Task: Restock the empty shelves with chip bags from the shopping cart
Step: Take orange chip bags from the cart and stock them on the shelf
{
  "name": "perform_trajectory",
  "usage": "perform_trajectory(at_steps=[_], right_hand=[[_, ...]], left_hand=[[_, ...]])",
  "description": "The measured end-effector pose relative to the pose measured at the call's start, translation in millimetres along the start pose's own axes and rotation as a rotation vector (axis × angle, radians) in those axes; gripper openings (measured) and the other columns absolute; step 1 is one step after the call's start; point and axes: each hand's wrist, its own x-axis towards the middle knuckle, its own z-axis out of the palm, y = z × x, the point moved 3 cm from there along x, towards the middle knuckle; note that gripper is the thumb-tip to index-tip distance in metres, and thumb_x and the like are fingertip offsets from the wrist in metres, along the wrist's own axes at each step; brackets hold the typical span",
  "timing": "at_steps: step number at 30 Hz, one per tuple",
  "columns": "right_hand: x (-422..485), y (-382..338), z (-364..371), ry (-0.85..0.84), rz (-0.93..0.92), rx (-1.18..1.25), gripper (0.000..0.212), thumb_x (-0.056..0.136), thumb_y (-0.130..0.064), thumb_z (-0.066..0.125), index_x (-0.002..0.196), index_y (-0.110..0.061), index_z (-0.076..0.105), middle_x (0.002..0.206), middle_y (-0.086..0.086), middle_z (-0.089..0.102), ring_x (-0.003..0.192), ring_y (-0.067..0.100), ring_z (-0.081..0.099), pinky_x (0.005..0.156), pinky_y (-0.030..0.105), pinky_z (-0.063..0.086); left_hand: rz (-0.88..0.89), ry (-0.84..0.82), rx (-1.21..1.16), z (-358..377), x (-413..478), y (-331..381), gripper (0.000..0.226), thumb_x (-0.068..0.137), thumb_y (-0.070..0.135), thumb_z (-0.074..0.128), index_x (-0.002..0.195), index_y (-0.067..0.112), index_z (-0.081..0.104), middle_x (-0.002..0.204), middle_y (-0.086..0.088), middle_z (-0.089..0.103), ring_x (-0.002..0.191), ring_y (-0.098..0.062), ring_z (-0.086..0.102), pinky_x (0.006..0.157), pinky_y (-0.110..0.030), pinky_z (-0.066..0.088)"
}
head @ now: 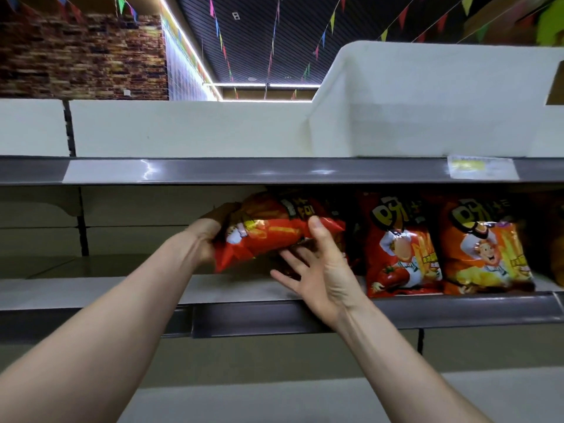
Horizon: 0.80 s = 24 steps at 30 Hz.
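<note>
Holding a red chip bag (pixel 274 236) sideways above the middle shelf (pixel 238 289), we grip its left end with our left hand (pixel 207 236). Our right hand (pixel 320 270) sets its thumb on the front, fingers (pixel 287 280) spread straight below, beside two standing bags (pixel 403 248).

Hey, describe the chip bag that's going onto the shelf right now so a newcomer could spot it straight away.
Find the middle shelf, then look left of the upright red bag and the orange bag. The red chip bag is between the left hand and right hand; unlike its neighbours, it lies sideways.
</note>
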Motion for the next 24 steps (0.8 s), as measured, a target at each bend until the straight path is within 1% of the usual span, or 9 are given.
perform_trajectory(at_steps=[2,6,8,11,13,15,17,21,24], right_hand=[[11,-6,-10,0.206,-0.008,-0.084,0.071,0.078,-0.038,0.077,0.138,-0.018,0.043,0.134,0.01,0.055,0.121,0.029,0.055,0.087,0.05,0.049],[26,-40,-23,0.376,-0.031,-0.237,0.025,0.095,-0.031,0.056,0.111,-0.012,0.058,0.092,0.01,0.066,0.079,0.024,0.063,0.072,0.039,0.05],[28,-54,-32,0.377,-0.019,-0.323,0.024,0.099,-0.031,0.046,0.109,-0.013,0.057,0.09,0.01,0.064,0.078,0.024,0.062,0.076,0.042,0.051],[29,-67,-36,0.379,-0.033,-0.399,0.021,0.102,-0.024,0.039,0.099,-0.015,0.057,0.09,0.01,0.064,0.079,0.024,0.061,0.065,0.035,0.049],[31,-72,-35,0.407,-0.041,-0.501,0.023,0.101,-0.021,0.039,0.097,-0.012,0.06,0.091,0.015,0.067,0.082,0.029,0.064,0.067,0.039,0.053],[36,-78,-36,0.442,-0.054,-0.621,0.028,0.097,-0.017,0.04,0.106,-0.002,0.062,0.102,0.025,0.068,0.094,0.039,0.067,0.083,0.058,0.054],[35,-82,-36,0.474,-0.087,-0.668,0.032,0.095,-0.013,0.039,0.114,0.004,0.059,0.108,0.028,0.066,0.099,0.041,0.066,0.091,0.058,0.05],[23,-74,-39,0.483,-0.133,-0.803,0.045,0.1,-0.032,0.04,0.134,-0.003,0.045,0.123,0.017,0.057,0.105,0.029,0.056,0.083,0.033,0.044],[19,-68,-48,0.461,-0.15,-0.879,0.054,0.098,-0.038,0.044,0.141,-0.006,0.038,0.135,0.013,0.049,0.121,0.029,0.048,0.089,0.032,0.037]], left_hand=[[-0.061,-0.087,-0.001,9,-1,-10,0.025,0.089,0.035,0.063,0.092,0.011,0.068,0.093,-0.014,0.07,0.088,-0.03,0.065,0.06,-0.046,0.059],[-0.041,-0.15,0.164,6,-3,-20,0.029,0.085,0.039,0.063,0.089,0.01,0.064,0.09,-0.015,0.068,0.082,-0.031,0.067,0.077,-0.047,0.055],[-0.041,-0.171,0.235,6,-4,-21,0.028,0.088,0.039,0.059,0.093,0.012,0.062,0.087,-0.012,0.07,0.085,-0.028,0.066,0.08,-0.045,0.052],[-0.026,-0.174,0.342,18,-7,-20,0.026,0.087,0.041,0.06,0.095,0.016,0.063,0.092,-0.01,0.069,0.086,-0.026,0.065,0.086,-0.045,0.05],[0.012,-0.166,0.423,34,-11,-19,0.046,0.073,0.053,0.071,0.102,0.017,0.065,0.101,-0.011,0.069,0.087,-0.026,0.066,0.086,-0.043,0.053],[0.044,-0.189,0.537,51,-11,-22,0.076,0.051,0.064,0.081,0.105,0.013,0.067,0.1,-0.012,0.072,0.082,-0.026,0.07,0.074,-0.037,0.057],[0.112,-0.19,0.657,65,-10,-28,0.085,0.043,0.071,0.083,0.099,0.009,0.068,0.092,-0.011,0.073,0.076,-0.024,0.071,0.065,-0.032,0.058],[0.293,-0.144,0.649,79,-6,-46,0.04,0.076,0.05,0.077,0.093,0.014,0.072,0.094,-0.005,0.074,0.086,-0.017,0.069,0.073,-0.023,0.053],[0.317,-0.194,0.606,85,-7,-55,0.027,0.083,0.035,0.074,0.102,0.015,0.071,0.096,0.001,0.074,0.091,-0.012,0.068,0.067,-0.008,0.048]])
